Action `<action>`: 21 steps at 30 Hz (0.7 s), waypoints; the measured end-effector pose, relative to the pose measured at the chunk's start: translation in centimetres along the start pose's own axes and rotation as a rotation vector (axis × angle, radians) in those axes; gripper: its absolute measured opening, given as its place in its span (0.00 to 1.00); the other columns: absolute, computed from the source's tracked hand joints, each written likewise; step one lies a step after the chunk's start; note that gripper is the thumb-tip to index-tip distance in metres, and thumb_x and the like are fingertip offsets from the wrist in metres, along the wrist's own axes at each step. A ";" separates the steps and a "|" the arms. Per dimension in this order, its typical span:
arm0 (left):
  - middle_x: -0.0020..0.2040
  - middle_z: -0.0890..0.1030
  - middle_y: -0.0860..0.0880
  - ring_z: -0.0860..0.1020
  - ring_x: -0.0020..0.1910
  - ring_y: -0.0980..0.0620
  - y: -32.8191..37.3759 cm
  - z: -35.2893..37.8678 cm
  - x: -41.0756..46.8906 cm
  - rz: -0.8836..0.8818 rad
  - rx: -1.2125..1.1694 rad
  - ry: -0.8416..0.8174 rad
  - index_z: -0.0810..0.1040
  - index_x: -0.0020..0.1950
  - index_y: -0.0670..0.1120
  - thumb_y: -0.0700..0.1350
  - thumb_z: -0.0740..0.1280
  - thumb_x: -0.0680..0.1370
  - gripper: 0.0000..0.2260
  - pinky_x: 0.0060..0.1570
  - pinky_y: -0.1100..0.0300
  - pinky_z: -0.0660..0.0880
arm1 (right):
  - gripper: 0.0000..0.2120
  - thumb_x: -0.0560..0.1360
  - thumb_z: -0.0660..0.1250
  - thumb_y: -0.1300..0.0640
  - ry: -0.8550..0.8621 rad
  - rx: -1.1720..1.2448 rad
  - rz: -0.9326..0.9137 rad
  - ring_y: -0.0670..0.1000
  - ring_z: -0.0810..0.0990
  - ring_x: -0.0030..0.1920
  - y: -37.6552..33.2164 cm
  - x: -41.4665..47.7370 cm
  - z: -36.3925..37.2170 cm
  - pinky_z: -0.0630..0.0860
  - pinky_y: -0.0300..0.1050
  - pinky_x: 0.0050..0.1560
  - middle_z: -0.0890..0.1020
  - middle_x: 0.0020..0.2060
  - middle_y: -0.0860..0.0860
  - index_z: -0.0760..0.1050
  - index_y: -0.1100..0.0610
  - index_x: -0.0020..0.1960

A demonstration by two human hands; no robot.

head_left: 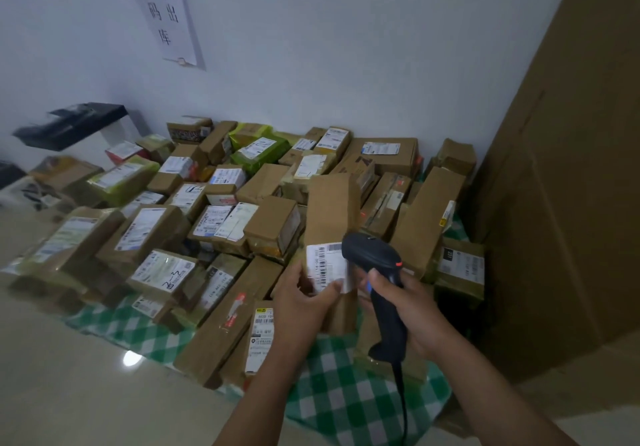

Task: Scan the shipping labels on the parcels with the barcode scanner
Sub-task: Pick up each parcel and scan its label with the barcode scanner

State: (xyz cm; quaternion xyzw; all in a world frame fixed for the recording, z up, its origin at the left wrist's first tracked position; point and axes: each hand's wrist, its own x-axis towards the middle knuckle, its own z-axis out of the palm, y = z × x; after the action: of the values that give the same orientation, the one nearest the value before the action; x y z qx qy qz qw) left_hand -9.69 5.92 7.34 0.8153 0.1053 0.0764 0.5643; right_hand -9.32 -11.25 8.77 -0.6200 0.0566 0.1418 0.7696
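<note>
A long brown cardboard parcel (332,210) is held up on end above the pile, its white shipping label (323,265) facing me. My left hand (301,300) grips the parcel's lower part, thumb on the label's bottom edge. My right hand (403,310) grips the handle of a black barcode scanner (377,262). The scanner's head sits just right of the label, close to it, and a small red light shows on its side. Its cable hangs down toward the bottom of the view.
Several taped cardboard parcels (149,231) with labels lie packed on a green-and-white checked cloth (346,397) on the floor, reaching back to the white wall. A tall cardboard sheet (568,186) stands at right. A printed notice (162,9) hangs on the wall. Pale floor tiles (69,376) lie at left.
</note>
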 end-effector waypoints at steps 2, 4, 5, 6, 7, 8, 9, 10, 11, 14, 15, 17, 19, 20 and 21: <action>0.56 0.81 0.58 0.80 0.51 0.63 0.1 -0.7 -0.1 -0.004 -0.066 -0.085 0.77 0.62 0.62 0.49 0.76 0.72 0.20 0.45 0.65 0.79 | 0.20 0.58 0.75 0.36 0.030 0.042 0.003 0.54 0.86 0.47 0.3 0.1 0.1 0.80 0.51 0.50 0.87 0.44 0.52 0.85 0.47 0.45; 0.61 0.78 0.60 0.78 0.56 0.65 0.1 -1.7 0.2 -0.057 -0.136 -0.223 0.71 0.67 0.66 0.50 0.76 0.72 0.27 0.50 0.65 0.78 | 0.21 0.60 0.76 0.38 0.038 0.138 0.003 0.59 0.85 0.52 0.7 0.2 0.1 0.78 0.57 0.57 0.87 0.50 0.56 0.85 0.48 0.48; 0.63 0.78 0.60 0.77 0.58 0.64 0.1 -2.1 0.4 -0.097 -0.188 -0.306 0.68 0.71 0.67 0.50 0.77 0.72 0.31 0.54 0.62 0.78 | 0.20 0.61 0.76 0.40 0.035 0.179 0.002 0.59 0.84 0.53 0.8 0.2 0.2 0.78 0.58 0.59 0.86 0.51 0.56 0.85 0.48 0.49; 0.65 0.77 0.59 0.78 0.60 0.61 0.0 -2.5 0.5 -0.129 -0.235 -0.383 0.65 0.74 0.67 0.50 0.77 0.72 0.35 0.57 0.59 0.78 | 0.20 0.63 0.76 0.41 0.032 0.209 0.005 0.59 0.84 0.54 0.9 0.3 0.3 0.78 0.57 0.59 0.86 0.53 0.57 0.85 0.49 0.50; 0.65 0.78 0.59 0.78 0.60 0.59 -0.2 -2.8 0.8 -0.140 -0.250 -0.430 0.63 0.75 0.67 0.49 0.76 0.72 0.37 0.59 0.56 0.78 | 0.20 0.63 0.76 0.42 0.029 0.229 0.008 0.59 0.84 0.55 0.9 0.3 0.5 0.78 0.57 0.59 0.86 0.53 0.57 0.85 0.51 0.52; 0.65 0.78 0.58 0.79 0.60 0.58 -0.4 -3.1 1.0 -0.139 -0.238 -0.443 0.62 0.75 0.67 0.48 0.76 0.71 0.38 0.58 0.56 0.79 | 0.21 0.64 0.76 0.43 0.026 0.238 0.010 0.58 0.84 0.55 0.8 0.4 0.6 0.79 0.55 0.58 0.85 0.54 0.57 0.84 0.52 0.54; 0.64 0.79 0.57 0.79 0.58 0.59 -0.5 -3.5 1.3 -0.137 -0.218 -0.431 0.62 0.75 0.67 0.46 0.76 0.70 0.39 0.54 0.58 0.79 | 0.22 0.66 0.75 0.45 0.020 0.236 0.005 0.58 0.85 0.55 0.7 0.5 0.6 0.80 0.54 0.55 0.86 0.54 0.57 0.82 0.54 0.56; 0.63 0.79 0.56 0.80 0.55 0.60 -0.7 -3.9 1.6 -0.141 -0.199 -0.402 0.63 0.74 0.66 0.45 0.76 0.70 0.39 0.49 0.62 0.80 | 0.22 0.67 0.74 0.47 0.008 0.214 -0.008 0.57 0.85 0.53 0.4 0.6 0.6 0.82 0.51 0.51 0.86 0.53 0.56 0.81 0.55 0.57; 0.62 0.79 0.54 0.80 0.52 0.61 -0.8 -4.4 1.9 -0.150 -0.180 -0.367 0.64 0.74 0.65 0.43 0.77 0.70 0.38 0.44 0.65 0.79 | 0.21 0.68 0.72 0.49 -0.008 0.163 -0.025 0.56 0.86 0.50 0.0 0.6 0.6 0.83 0.48 0.45 0.87 0.51 0.56 0.79 0.56 0.58; 0.61 0.76 0.54 0.80 0.49 0.59 -1.2 -6.5 3.2 -0.180 -0.063 -0.277 0.65 0.73 0.60 0.42 0.76 0.70 0.37 0.38 0.66 0.77 | 0.15 0.73 0.70 0.51 -0.059 -0.103 -0.067 0.53 0.84 0.33 -1.0 0.5 -0.1 0.80 0.45 0.32 0.86 0.38 0.54 0.78 0.59 0.55; 0.61 0.76 0.54 0.79 0.50 0.57 -1.4 -7.4 3.7 -0.182 -0.017 -0.253 0.65 0.73 0.59 0.43 0.77 0.69 0.37 0.39 0.65 0.76 | 0.11 0.75 0.70 0.52 -0.073 -0.205 -0.080 0.51 0.81 0.29 -1.1 0.5 -0.5 0.79 0.45 0.30 0.85 0.34 0.52 0.78 0.59 0.52; 0.59 0.75 0.54 0.79 0.51 0.54 -1.9 -9.0 4.5 -0.187 0.046 -0.218 0.66 0.73 0.58 0.44 0.77 0.69 0.36 0.40 0.63 0.76 | 0.08 0.78 0.69 0.54 -0.105 -0.395 -0.095 0.48 0.78 0.25 -1.2 0.6 -1.0 0.75 0.42 0.28 0.82 0.27 0.49 0.77 0.58 0.45; 0.60 0.75 0.52 0.79 0.51 0.54 -2.4 -10.2 5.1 -0.204 0.066 -0.191 0.68 0.73 0.58 0.42 0.76 0.70 0.34 0.41 0.61 0.76 | 0.07 0.77 0.70 0.54 -0.139 -0.545 -0.099 0.47 0.77 0.24 -1.3 0.7 -1.2 0.75 0.40 0.28 0.80 0.24 0.47 0.77 0.54 0.43; 0.60 0.75 0.51 0.79 0.50 0.54 -2.6 -10.7 5.3 -0.213 0.071 -0.181 0.68 0.73 0.57 0.41 0.76 0.70 0.34 0.40 0.62 0.75 | 0.06 0.77 0.71 0.53 -0.155 -0.608 -0.101 0.47 0.77 0.24 -1.3 0.8 -1.3 0.75 0.41 0.29 0.79 0.23 0.47 0.76 0.51 0.43; 0.61 0.75 0.50 0.78 0.50 0.55 -2.8 -11.1 5.5 -0.219 0.081 -0.174 0.68 0.73 0.57 0.41 0.76 0.71 0.34 0.39 0.63 0.75 | 0.05 0.76 0.72 0.52 -0.175 -0.667 -0.102 0.46 0.77 0.24 -1.3 0.9 -1.3 0.75 0.41 0.29 0.79 0.23 0.47 0.76 0.48 0.44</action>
State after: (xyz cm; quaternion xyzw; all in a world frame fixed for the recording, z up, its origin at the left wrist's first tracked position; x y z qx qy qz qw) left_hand -7.36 18.30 8.60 0.8246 0.1472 -0.0608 0.5428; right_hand -8.01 -12.61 9.50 -0.8250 -0.0903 0.1664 0.5325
